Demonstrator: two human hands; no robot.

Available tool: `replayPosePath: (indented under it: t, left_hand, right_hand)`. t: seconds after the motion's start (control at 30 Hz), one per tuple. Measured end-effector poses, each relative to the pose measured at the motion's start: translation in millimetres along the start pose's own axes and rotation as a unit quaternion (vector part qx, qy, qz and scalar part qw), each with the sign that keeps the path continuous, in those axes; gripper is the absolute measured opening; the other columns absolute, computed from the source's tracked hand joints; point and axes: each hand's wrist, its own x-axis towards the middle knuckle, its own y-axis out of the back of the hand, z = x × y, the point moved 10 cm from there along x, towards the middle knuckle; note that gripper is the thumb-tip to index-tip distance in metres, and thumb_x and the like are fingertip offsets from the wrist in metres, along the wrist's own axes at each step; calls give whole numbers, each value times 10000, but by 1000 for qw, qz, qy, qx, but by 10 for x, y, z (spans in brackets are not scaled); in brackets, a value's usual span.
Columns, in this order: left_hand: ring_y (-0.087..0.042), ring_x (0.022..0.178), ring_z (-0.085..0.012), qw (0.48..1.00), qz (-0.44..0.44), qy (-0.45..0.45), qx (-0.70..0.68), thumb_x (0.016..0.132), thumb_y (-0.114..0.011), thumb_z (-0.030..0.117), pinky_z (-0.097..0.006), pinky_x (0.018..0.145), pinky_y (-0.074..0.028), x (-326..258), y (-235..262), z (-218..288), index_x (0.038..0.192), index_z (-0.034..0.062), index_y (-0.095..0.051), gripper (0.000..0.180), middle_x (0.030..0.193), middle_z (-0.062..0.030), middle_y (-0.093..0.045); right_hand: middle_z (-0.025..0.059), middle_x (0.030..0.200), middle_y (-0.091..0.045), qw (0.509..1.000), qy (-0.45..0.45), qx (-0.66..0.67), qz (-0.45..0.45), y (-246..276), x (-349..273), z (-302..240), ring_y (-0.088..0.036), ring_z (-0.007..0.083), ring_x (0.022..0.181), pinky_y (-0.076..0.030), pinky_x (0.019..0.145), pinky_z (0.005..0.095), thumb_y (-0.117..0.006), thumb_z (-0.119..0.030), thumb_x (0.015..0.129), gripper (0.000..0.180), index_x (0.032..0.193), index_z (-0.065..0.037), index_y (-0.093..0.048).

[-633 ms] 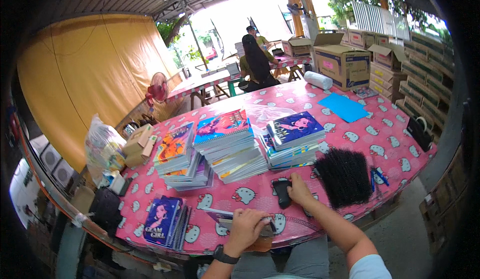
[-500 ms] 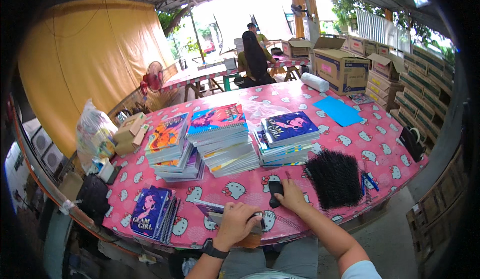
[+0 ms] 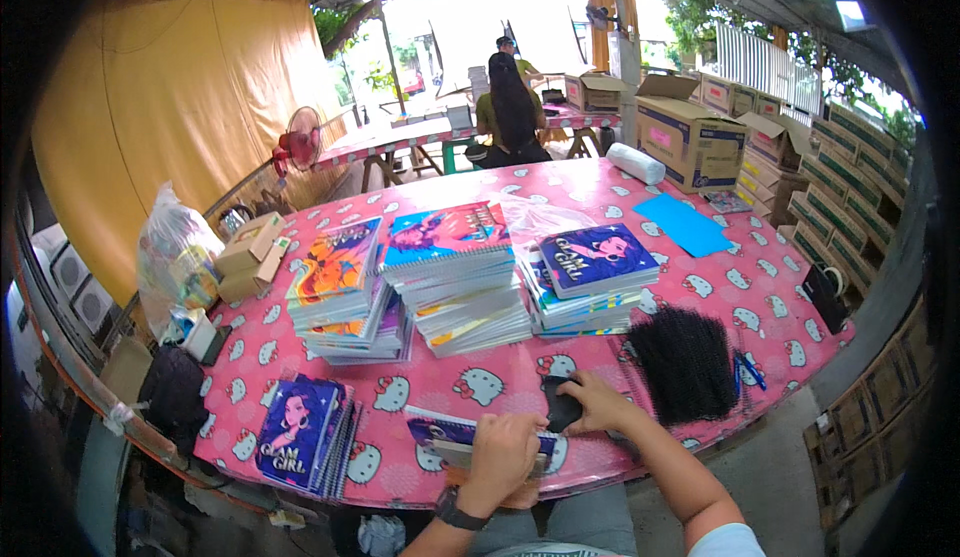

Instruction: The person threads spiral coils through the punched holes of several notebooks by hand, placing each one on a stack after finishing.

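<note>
At the near edge of the table, my left hand (image 3: 503, 459) is closed round a spiral-bound notebook (image 3: 428, 431) that stands tilted, its bound edge upward. My right hand (image 3: 600, 405) grips a black hand tool (image 3: 562, 407) just beyond the notebook's right end; its exact kind is unclear. Part of the notebook is hidden behind my left hand. To the left lies a small pile of purple-covered spiral notebooks (image 3: 300, 432). On the right is a heap of loose black binding coils (image 3: 685, 367).
Behind my hands stand stacks of notebooks (image 3: 455, 287), with another stack (image 3: 595, 267) to their right. A blue sheet (image 3: 682, 224), blue pens (image 3: 748, 372) and a cardboard box (image 3: 690, 142) are on the right. A plastic bag (image 3: 175, 257) stands left. Two people sit farther back.
My right hand has drawn the black tool nearer to the notebook's right end. The fingers of my left hand have curled tighter round the notebook. The view has shifted slightly.
</note>
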Motion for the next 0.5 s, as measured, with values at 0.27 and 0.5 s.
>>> replayPosePath:
  t: [0.27,0.5]
  left_hand:
    - [-567,795,-176,991,-121,-54,18,817,-637,246,-358,779,-338,-51,-39,37,1028,151,-622,231,852,-9,-633]
    - [-561,802,-170,993,-107,-27,27,805,-643,265,-392,824,-314,-64,18,74,964,139,-640,203,845,6,-634]
  right_hand:
    - [237,1378,-294,999,-18,-23,21,-136,25,-120,-347,438,1209,-316,957,553,-755,-422,568,736,1188,-138,-479]
    - [228,1266,-415,999,-34,33,25,-56,-48,-139,-395,420,1166,-347,958,500,-759,-391,578,665,1152,-142,-534]
